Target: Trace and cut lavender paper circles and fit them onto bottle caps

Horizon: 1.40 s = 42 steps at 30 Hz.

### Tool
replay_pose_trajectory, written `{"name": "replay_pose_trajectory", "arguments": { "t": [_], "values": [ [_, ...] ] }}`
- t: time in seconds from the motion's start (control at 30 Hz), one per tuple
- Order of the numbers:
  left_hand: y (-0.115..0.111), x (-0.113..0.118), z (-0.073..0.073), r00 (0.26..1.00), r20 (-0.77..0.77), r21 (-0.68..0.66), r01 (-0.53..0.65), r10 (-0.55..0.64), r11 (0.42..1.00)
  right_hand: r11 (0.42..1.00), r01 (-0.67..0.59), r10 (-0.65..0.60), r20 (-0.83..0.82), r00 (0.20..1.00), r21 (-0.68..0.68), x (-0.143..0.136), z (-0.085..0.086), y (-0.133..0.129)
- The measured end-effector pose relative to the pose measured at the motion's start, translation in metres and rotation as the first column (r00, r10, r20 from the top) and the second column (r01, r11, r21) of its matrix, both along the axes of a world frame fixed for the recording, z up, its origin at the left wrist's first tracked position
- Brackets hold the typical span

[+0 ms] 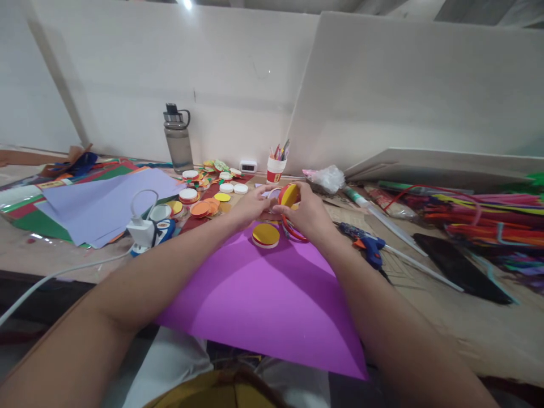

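Between the thumb and fingers of my right hand a yellow disc with a red edge is held tilted, nearly on its side. Close by on the left, the fingers of my left hand curl round a pale round piece, partly hidden. Just below both hands, a yellow disc on a white base lies flat on a large purple sheet. A red ring-shaped item rests under my right hand, mostly covered by it.
Left are stacked round discs, lavender sheets and a plug with cable. Behind stand a water bottle and a cup of pencils. Right lie a blue glue gun, a black phone-like slab and colourful pipe cleaners.
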<state>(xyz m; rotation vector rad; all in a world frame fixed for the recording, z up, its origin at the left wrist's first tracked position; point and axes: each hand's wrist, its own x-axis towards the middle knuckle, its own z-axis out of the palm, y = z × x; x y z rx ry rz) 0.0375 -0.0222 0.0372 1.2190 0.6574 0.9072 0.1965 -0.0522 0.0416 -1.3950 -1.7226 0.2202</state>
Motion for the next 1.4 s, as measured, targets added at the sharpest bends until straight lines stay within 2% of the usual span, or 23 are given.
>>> {"name": "replay_pose_trajectory", "arguments": {
  "t": [0.1, 0.23, 0.4, 0.6, 0.73, 0.83, 0.93, 1.03, 1.17, 1.4],
  "values": [
    [-0.003, 0.003, 0.0, 0.998, 0.066, -0.04, 0.024, -0.021, 0.999, 0.999, 0.0, -0.006, 0.135, 0.991, 0.047, -0.002, -0.001, 0.0],
    [-0.003, 0.006, -0.001, 0.99, 0.141, -0.09, 0.004, 0.009, 0.996, 0.996, 0.012, -0.036, 0.26, 0.965, 0.09, -0.001, -0.005, 0.002],
    [-0.002, 0.007, -0.005, 0.984, 0.172, -0.098, -0.024, 0.04, 0.995, 0.996, -0.016, -0.004, 0.228, 0.974, 0.085, 0.001, -0.011, 0.003],
    [-0.002, 0.006, -0.009, 0.994, 0.102, 0.005, 0.037, -0.038, 0.999, 0.998, -0.059, 0.054, 0.195, 0.979, 0.017, 0.001, -0.013, 0.004],
    [0.0, 0.007, -0.009, 0.991, 0.135, 0.035, -0.016, 0.011, 0.999, 0.986, -0.163, 0.16, 0.074, 0.984, 0.039, 0.001, -0.011, 0.006],
    [0.0, 0.008, -0.005, 0.973, 0.224, 0.024, -0.056, 0.049, 0.998, 0.975, -0.217, 0.22, -0.16, 0.962, 0.039, 0.001, -0.007, 0.006],
    [-0.002, 0.007, -0.001, 0.945, 0.318, -0.008, -0.074, 0.072, 0.997, 0.97, -0.236, 0.196, -0.393, 0.898, -0.056, -0.001, -0.006, 0.006],
    [-0.002, 0.006, 0.0, 0.939, 0.339, -0.036, -0.057, 0.066, 0.998, 0.956, -0.255, 0.146, -0.517, 0.844, -0.146, -0.002, -0.01, 0.007],
    [0.002, 0.004, -0.004, 0.952, 0.306, 0.027, -0.017, 0.008, 0.999, 0.965, -0.24, 0.135, -0.589, 0.797, -0.103, -0.002, -0.013, 0.009],
    [0.014, 0.002, -0.014, 0.977, 0.19, 0.23, -0.139, 0.096, 0.963, 0.984, -0.178, 0.146, -0.474, 0.868, -0.023, -0.004, -0.002, 0.0]
  ]
}}
